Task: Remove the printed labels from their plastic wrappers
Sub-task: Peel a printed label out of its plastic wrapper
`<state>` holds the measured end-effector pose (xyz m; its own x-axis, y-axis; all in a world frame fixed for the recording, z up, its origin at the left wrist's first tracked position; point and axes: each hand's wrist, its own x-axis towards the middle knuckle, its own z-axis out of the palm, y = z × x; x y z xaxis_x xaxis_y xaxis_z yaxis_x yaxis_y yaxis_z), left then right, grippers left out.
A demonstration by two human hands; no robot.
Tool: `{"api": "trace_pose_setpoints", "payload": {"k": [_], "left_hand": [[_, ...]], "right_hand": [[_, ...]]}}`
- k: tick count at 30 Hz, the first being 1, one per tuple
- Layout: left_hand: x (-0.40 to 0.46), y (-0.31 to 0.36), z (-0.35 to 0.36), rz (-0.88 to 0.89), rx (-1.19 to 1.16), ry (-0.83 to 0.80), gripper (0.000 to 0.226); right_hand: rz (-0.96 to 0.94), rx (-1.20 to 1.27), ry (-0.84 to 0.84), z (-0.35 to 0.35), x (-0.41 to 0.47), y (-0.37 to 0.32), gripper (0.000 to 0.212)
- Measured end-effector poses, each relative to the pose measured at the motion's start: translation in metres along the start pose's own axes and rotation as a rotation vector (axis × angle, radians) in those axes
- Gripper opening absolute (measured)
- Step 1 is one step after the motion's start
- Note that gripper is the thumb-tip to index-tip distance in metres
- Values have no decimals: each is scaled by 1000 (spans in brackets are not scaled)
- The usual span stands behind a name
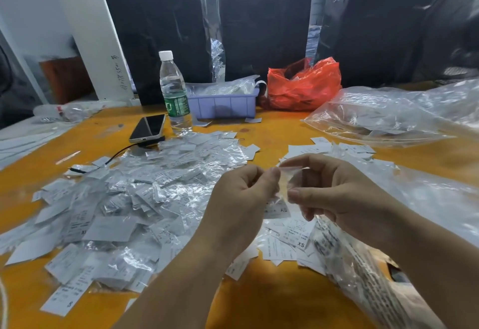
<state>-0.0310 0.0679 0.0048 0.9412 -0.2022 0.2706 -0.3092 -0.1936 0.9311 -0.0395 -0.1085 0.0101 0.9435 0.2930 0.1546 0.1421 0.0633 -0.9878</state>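
My left hand (239,194): fingers curled, thumb and forefinger pinching the left side of 1 small clear wrapper (285,186), held above the table.
My right hand (334,194): fingers curled too, pinching the same wrapper's right side; the plastic is stretched between my 2 hands.
Label in the wrapper (278,211): a white printed slip hangs at the wrapper's lower end, an "XS" mark readable on it.
Wrapped pile (124,199): a big heap of labels in crinkled plastic covers the left half of the orange table (272,297).
Loose labels (285,243): bare white slips lie under my hands, toward the near edge.
Large clear bag (363,264): at the near right, beside my right forearm.
Far edge: 1 water bottle (175,90), a phone (148,128) just beside it, a lilac tray (225,106), a red bag (303,86).
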Motion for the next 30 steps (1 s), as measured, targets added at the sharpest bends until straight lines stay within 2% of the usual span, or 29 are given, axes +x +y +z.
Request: {"api": "trace_pose_setpoints", "payload": {"k": [4,10,14,16,24,26,30], "left_hand": [[0,1,-2,17,37,41,45],[-2,2,-7,-49,-21,33,43],[-3,1,-7,-86,-80,14,2],[-2,0,-7,-89,-109,41,16],[3,6,-9,-160,-465,99,44],[4,7,-9,-199,-526,88,41],[3,7,-8,-263,-570,24,20]], "right_hand": [[38,-64,-84,2,-1,3,49],[74,-168,-68,3,0,2,23],[82,-92,17,3,0,1,22],[78,-63,44,3,0,1,20],[93,105,125,3,2,-2,20],[95,154,140,3,2,-2,15],[70,179,209,2,2,-2,14]]}}
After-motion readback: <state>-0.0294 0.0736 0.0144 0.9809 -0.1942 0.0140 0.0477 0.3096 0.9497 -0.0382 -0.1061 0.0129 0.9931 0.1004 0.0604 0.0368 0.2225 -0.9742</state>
